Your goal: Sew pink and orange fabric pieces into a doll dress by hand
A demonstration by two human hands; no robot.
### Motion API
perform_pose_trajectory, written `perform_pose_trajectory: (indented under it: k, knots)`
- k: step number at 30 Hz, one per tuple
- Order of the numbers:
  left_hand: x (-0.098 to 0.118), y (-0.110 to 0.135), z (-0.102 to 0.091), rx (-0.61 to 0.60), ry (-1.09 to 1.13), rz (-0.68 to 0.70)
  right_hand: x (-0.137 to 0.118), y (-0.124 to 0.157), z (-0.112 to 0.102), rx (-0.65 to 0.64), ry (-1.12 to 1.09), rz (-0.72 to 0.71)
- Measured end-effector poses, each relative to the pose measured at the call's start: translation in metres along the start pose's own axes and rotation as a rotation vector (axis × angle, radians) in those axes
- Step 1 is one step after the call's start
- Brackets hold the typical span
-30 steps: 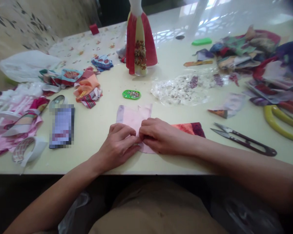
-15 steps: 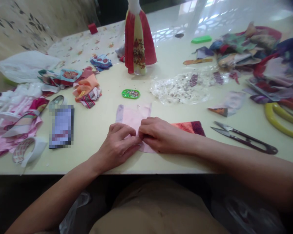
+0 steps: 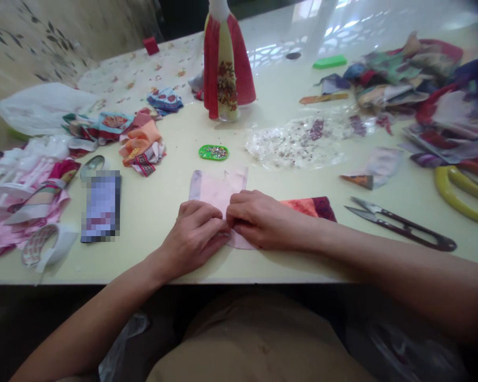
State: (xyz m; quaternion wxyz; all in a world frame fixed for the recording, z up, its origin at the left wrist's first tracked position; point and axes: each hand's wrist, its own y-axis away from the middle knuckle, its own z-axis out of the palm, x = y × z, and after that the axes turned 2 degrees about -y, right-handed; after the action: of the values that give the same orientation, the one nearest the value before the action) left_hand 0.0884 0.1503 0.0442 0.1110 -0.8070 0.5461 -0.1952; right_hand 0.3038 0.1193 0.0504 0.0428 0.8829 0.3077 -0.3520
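While a packet (image 3: pixel 101 207) at 9 o'clock shows only blurred, unreadable printing, the left hand (image 3: pixel 193 239) and right hand (image 3: pixel 258 220) hold their grips together, clamped on a folded pink cloth (image 3: pixel 217 193) at 6 o'clock on the bench (image 3: pixel 163 270). A red patterned fabric scrap (image 3: pixel 308 208) lies just beside the cloth; thread snips (image 3: pixel 402 228) lie at 3 o'clock.
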Motion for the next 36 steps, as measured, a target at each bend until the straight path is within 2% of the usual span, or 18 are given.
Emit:
perform_pose_trajectory:
  k: [19,23,28,32,36]
  knots:
    - [0.001,-0.001,0.0,-0.005,-0.002,-0.011,-0.002,0.0,0.001,-0.002,-0.007,0.032]
    - [0.002,-0.002,-0.002,0.032,-0.041,-0.002,-0.002,-0.001,0.0,-0.001,0.002,0.016]
    - [0.019,0.009,-0.01,0.146,-0.086,-0.066,-0.002,0.001,-0.001,-0.005,0.015,0.003]
    - [0.039,0.023,-0.01,0.131,-0.13,-0.075,-0.002,0.003,-0.001,-0.003,0.022,-0.018]
    - [0.045,0.031,-0.007,0.083,-0.162,-0.065,-0.006,0.006,0.002,0.062,0.023,-0.051]
